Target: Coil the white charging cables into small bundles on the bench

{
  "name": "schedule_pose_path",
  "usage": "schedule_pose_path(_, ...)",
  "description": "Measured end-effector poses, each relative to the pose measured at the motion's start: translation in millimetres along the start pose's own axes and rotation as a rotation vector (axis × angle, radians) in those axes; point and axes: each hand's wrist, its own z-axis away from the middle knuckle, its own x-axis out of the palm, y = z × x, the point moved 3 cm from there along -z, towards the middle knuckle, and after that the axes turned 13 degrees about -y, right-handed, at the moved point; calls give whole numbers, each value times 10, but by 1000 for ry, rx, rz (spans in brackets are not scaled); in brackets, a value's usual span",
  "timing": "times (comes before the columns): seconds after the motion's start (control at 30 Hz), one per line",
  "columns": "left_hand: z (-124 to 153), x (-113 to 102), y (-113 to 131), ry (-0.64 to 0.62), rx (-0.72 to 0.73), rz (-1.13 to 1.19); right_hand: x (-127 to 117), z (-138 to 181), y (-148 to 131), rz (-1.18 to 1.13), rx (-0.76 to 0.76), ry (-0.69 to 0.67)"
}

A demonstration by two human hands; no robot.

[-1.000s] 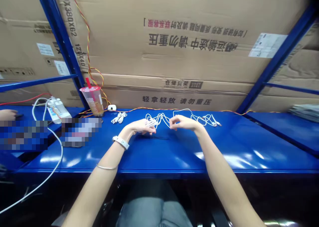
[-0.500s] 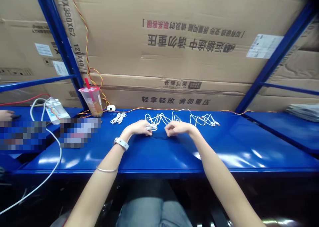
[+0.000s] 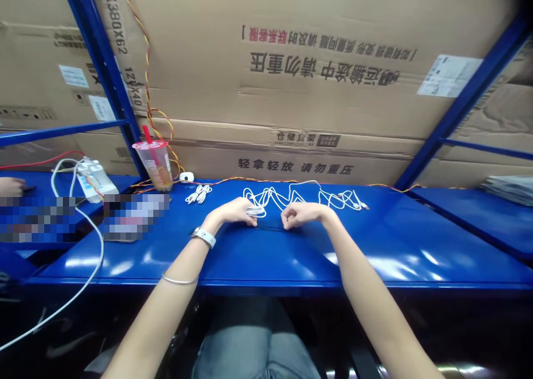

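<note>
My left hand is closed around a small coil of white cable. Opposite it, my right hand is held in a pinch close to the blue shelf; what its fingertips grip is too small to make out. A thin dark line runs between the two hands, and I cannot tell if it is a tie or a reflection. Behind both hands, a loose white cable lies in loops, with its plug ends to the right. A bundled white cable rests left of my left hand.
A drink cup with a red straw and a white earphone case stand at the back left. Nearby are a white power strip and a blurred flat object. Another person's hand shows at far left. Cardboard backs the blue shelf.
My right hand has shifted slightly right and down, a little farther from my left hand. The left hand still holds the coil. The whole view has moved slightly.
</note>
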Motion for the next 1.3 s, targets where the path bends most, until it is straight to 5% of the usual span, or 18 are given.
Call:
schedule_pose_path(0.63,15,-17,3,-16,-41,-101,25,-12,-30,35,101,-52)
schedule_pose_path(1.3,-7,47,82,78,5,-242,166,-118,-211,183,-67,245)
